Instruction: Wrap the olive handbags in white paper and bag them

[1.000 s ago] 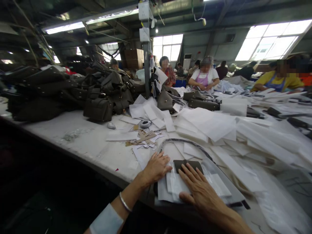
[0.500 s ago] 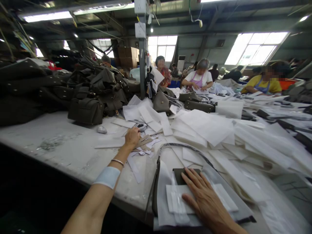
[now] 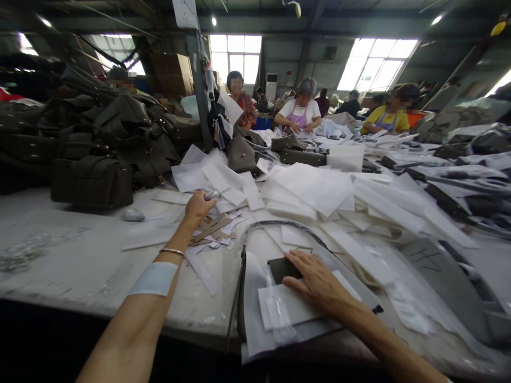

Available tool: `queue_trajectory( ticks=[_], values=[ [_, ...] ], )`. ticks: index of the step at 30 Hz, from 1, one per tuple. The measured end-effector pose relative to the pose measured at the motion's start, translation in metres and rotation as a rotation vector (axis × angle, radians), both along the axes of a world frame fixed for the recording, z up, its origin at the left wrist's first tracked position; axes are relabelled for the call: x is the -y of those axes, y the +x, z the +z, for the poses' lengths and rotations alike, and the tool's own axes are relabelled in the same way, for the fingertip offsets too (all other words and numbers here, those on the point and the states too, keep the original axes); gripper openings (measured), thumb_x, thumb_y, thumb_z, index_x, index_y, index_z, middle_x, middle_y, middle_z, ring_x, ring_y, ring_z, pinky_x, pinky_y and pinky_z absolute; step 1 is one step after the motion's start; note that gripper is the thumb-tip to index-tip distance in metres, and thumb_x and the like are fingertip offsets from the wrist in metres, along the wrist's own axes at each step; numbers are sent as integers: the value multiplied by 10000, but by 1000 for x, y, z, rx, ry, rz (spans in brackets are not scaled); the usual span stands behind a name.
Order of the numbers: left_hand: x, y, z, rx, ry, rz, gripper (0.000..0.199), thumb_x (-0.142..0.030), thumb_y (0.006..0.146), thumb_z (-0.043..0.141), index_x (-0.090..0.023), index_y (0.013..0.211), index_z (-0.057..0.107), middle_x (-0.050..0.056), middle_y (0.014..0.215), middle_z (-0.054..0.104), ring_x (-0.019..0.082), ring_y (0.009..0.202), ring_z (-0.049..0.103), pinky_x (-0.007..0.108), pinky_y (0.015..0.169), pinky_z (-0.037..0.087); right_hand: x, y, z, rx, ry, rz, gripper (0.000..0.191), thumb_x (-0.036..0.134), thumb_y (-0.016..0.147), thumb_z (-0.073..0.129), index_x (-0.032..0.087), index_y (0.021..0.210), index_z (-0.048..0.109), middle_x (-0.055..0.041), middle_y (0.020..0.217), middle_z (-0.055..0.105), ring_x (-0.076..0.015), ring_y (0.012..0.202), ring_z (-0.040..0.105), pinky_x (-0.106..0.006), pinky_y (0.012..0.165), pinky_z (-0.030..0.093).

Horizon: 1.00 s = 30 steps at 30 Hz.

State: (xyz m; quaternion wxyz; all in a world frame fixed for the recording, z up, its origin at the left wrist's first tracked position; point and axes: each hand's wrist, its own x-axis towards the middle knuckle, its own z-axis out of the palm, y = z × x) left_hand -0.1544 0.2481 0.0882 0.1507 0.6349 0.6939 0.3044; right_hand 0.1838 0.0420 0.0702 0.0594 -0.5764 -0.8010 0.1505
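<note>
A dark olive handbag (image 3: 241, 303) lies on the table before me, its looped handle (image 3: 287, 223) wrapped in plastic. White sheets and a folded white pad (image 3: 265, 308) under clear film cover much of its front. My right hand (image 3: 309, 276) rests on the bag's dark flap (image 3: 279, 268) and the pad, fingers stretched out. Farther forward, my left hand (image 3: 198, 206) has its fingers closed round a shiny, greyish, plastic-looking coil (image 3: 211, 195); its exact kind is unclear. Paper and cardboard strips (image 3: 213, 229) lie just below that hand.
Dark bags (image 3: 91, 178) are heaped at the left. White sheets (image 3: 311, 186) spread across the middle and right, near a grey panel (image 3: 435, 266). A post (image 3: 199, 96) rises at the back. Several people work beyond. A crumpled plastic ball (image 3: 133, 214) sits left of my hand.
The view has swung to the right. My left hand has lifted the shiny coil slightly from among the sheets. My right hand stays on the bag, its fingers a little closer together.
</note>
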Motion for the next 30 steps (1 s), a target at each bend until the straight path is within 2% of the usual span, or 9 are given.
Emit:
queue_trajectory(
  ticks=[4,8,10,14,18,21,25,27,30],
  values=[
    [42,36,9,245,-64,-217,428,-479,960,344,-149,1099,579,87,998,704,186,849,667,287,689,546,-20,-2,6,13,-18,-51,492,422,957,517,123,1345,568,-156,1329,611,-309,1265,527,-452,1086,380],
    [83,96,-8,331,-174,-446,486,-505,976,332,-132,973,644,86,860,724,166,723,686,282,641,561,-20,-2,5,39,8,-40,447,434,946,537,130,1262,628,-158,1248,656,-321,1204,566,-446,1047,407],
    [94,124,-19,300,-183,-469,408,-480,960,414,-141,956,642,70,815,716,173,700,684,304,656,563,-15,0,3,49,19,-42,423,432,940,548,144,1234,646,-152,1240,664,-320,1194,575,-438,1038,412],
    [98,150,-25,135,-88,-384,199,-336,884,591,-178,998,632,89,990,702,220,943,665,352,876,506,-3,7,-2,39,25,-72,421,454,927,558,176,1229,657,-136,1242,671,-320,1182,588,-431,1021,425],
    [86,128,-16,-36,-18,-283,179,-299,937,500,-226,958,661,60,1074,686,207,1048,624,312,937,439,-3,19,-3,-19,10,-76,421,483,948,500,206,1214,672,-113,1235,680,-308,1148,614,-424,1000,443],
    [73,87,-13,-156,-24,-135,197,-262,938,479,-226,978,668,63,1114,672,210,1042,620,306,898,442,-19,34,4,-34,23,-88,429,492,959,450,215,1183,689,-100,1197,700,-298,1101,644,-424,974,463],
    [68,25,-19,-289,-88,34,200,-222,912,484,-215,980,672,74,1092,673,228,995,629,312,825,453,-49,49,16,23,100,-92,418,484,929,478,208,1152,700,-102,1179,708,-310,1065,660,-423,924,489],
    [72,4,-25,-333,-135,34,167,-238,890,522,-224,940,681,58,1034,687,227,962,634,303,790,455,-60,46,21,42,111,-46,390,468,923,495,211,1127,706,-98,1145,719,-301,1017,675,-407,886,501],
    [80,-8,-33,-379,-188,-42,100,-264,817,636,-235,902,682,37,1010,690,223,979,624,286,797,450,-70,23,22,68,106,56,341,411,909,550,229,1167,681,-87,1110,724,-267,951,686,-363,834,504]
  ],
)
